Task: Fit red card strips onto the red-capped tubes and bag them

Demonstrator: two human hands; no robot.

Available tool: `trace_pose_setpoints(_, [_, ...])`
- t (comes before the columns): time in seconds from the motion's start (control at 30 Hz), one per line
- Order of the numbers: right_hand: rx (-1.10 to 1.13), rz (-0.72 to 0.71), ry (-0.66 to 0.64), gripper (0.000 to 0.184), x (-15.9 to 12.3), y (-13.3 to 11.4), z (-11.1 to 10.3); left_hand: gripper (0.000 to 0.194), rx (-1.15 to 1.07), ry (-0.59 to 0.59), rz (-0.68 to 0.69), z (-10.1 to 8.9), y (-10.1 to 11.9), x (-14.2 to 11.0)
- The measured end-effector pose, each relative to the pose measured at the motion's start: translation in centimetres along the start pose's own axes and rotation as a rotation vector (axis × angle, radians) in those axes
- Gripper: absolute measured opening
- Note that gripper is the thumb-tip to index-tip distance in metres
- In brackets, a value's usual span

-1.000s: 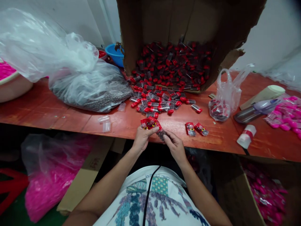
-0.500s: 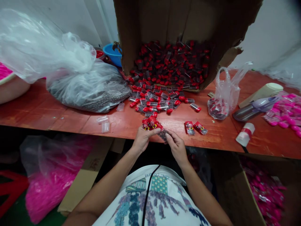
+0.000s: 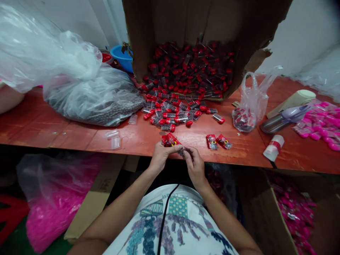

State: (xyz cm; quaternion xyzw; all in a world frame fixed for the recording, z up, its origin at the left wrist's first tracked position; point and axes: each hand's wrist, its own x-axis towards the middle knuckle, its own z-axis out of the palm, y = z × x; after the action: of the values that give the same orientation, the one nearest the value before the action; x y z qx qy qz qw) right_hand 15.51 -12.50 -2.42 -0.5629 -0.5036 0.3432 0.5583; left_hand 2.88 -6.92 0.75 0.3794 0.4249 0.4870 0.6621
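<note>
At the table's front edge, my left hand (image 3: 160, 158) is closed around red printed packets (image 3: 170, 140) with clear plastic lower parts; how many is unclear. Fingers of my right hand (image 3: 196, 163) pinch the clear, dark-filled end of one packet. Just beyond my hands lies a pile of small clear tubes with red caps (image 3: 172, 115), dark contents showing inside. Two similar red printed packets, one (image 3: 211, 141) beside the other (image 3: 224, 141), rest on the table to the right of my hands.
A tipped cardboard box (image 3: 139, 46) full of red-capped tubes stands behind the pile. A plastic bag of dark beads (image 3: 101, 101) lies left, near empty clear tubes (image 3: 115, 142). To the right are a small plastic bag (image 3: 245, 117), a tumbler (image 3: 276, 124) and pink pieces (image 3: 318, 124).
My right fingers have shifted along the packet's clear end, and less of that end shows. The red printed part between my hands has turned slightly. The whole view has shifted a little.
</note>
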Motion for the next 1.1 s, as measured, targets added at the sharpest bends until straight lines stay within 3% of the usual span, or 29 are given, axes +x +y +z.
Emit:
trace_pose_setpoints(0.17, [0.236, 0.2, -0.019, 0.027, 0.6, 0.3, -0.5, 0.024, -0.14, 0.019, -0.105, -0.2, -0.2, 0.3])
trace_pose_setpoints(0.3, [0.252, 0.172, -0.113, 0.033, 0.7, 0.5, -1.2, 0.023, -0.166, 0.107, -0.133, -0.5, -0.4, 0.4])
trace_pose_setpoints(0.5, [0.217, 0.131, -0.12, 0.038, 0.6, 0.6, -1.0, 0.024, -0.138, -0.082, -0.163, 0.8, -1.3, -0.9])
trace_pose_setpoints(0.63, [0.191, 0.128, -0.133, 0.037, 0.8, 1.7, -1.8, 0.022, -0.18, -0.065, -0.203, 0.8, -1.7, -0.6])
trace_pose_setpoints(0.7, [0.076, 0.103, -0.063, 0.036, 1.1, 2.6, -3.4, 0.024, -0.231, -0.007, -0.251, 0.1, -1.6, 0.0])
trace_pose_setpoints(0.87, [-0.502, -0.079, 0.188, 0.036, 2.6, 3.5, -7.1, 0.025, -0.353, 0.079, -0.321, -1.6, -1.3, 0.8])
trace_pose_setpoints(0.97, [-0.497, -0.142, 0.132, 0.033, 2.7, 2.3, -5.2, 0.029, -0.359, 0.039, -0.318, -1.3, -1.8, 0.5])
trace_pose_setpoints(1.1, [-0.259, -0.165, -0.189, 0.037, 2.6, 0.6, 0.2, 0.028, -0.348, -0.02, -0.291, -0.6, -2.5, 0.0])
